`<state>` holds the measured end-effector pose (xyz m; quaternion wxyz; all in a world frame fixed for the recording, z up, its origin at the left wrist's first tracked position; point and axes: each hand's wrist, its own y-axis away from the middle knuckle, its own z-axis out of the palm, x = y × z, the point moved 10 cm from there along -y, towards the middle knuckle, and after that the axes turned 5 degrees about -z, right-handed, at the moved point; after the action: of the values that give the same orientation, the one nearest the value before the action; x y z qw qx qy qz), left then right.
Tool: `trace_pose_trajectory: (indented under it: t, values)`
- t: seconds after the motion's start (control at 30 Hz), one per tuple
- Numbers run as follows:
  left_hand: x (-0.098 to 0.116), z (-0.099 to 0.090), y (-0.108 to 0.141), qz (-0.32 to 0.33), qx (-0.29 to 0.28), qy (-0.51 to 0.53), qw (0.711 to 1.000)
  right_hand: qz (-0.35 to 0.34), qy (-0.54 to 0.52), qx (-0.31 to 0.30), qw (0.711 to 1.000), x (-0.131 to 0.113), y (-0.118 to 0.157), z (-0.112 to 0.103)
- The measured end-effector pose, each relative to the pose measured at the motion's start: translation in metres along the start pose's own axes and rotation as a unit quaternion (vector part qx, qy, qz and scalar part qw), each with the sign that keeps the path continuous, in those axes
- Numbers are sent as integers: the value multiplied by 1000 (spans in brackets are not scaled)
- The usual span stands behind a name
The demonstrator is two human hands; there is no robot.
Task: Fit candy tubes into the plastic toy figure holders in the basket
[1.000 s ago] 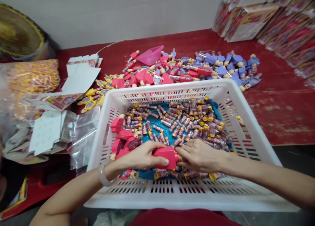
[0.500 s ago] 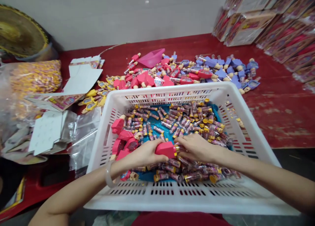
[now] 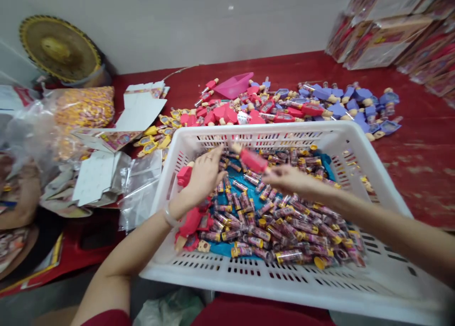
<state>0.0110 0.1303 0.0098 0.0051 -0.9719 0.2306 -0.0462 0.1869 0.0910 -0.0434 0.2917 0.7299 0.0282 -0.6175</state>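
Red-painted tabletop [image 3: 419,174] spans the background; a red plastic toy [image 3: 253,160] with a tan tip is pinched in the right hand [image 3: 289,180], the left hand [image 3: 202,174] hangs unclasped nearby, both above a white slotted plastic basket [image 3: 249,279] of clear yellow-capped tubes [image 3: 259,233].

No text can be read: print on the tubes [image 3: 289,256] and stacked packs [image 3: 389,44] is blurred.

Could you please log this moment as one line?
right hand: holding blurred red piece; left hand: over white basket; inside: yellow-capped tubes
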Motion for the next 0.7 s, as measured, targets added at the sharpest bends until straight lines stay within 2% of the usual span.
trace_pose_trajectory:
  t: [0.07,0.1,0.13,0.17,0.2,0.3,0.37,0.4,0.5,0.53,0.57,0.63,0.67,0.7]
  values:
    - [-28,15,-3,-57,-94,-11,994,-127,-17,95,987,-56,-23,-41]
    - [-33,26,-1,-58,-136,-12,989,-159,5,119,980,-73,-31,-50]
    - [-34,37,3,-50,-168,-9,985,-149,79,126,978,-76,-40,-48]
    - [-33,49,7,-40,-192,-3,981,-113,201,115,966,-69,-48,-37]
    - [-30,60,11,-37,-213,4,976,-77,342,84,933,-55,-55,-18]
    - [-20,83,19,-36,-254,38,966,-22,445,27,895,5,-60,42]
    - [-19,80,17,-41,-250,74,965,-9,474,9,880,38,-57,68]
    - [-20,74,14,-46,-240,94,965,-12,479,1,878,48,-54,75]
    - [-24,49,10,-60,-219,186,956,-50,470,-6,881,47,-37,67]
    - [-21,44,12,-62,-232,254,937,-64,465,-2,883,41,-29,58]
    - [-14,41,16,-59,-255,336,905,-79,458,1,885,34,-19,49]
    - [12,39,29,-34,-319,484,814,-118,426,5,897,20,4,37]
    - [27,38,37,-15,-350,526,775,-140,404,7,904,13,15,33]
    - [41,38,45,4,-376,538,754,-160,383,12,910,8,25,32]
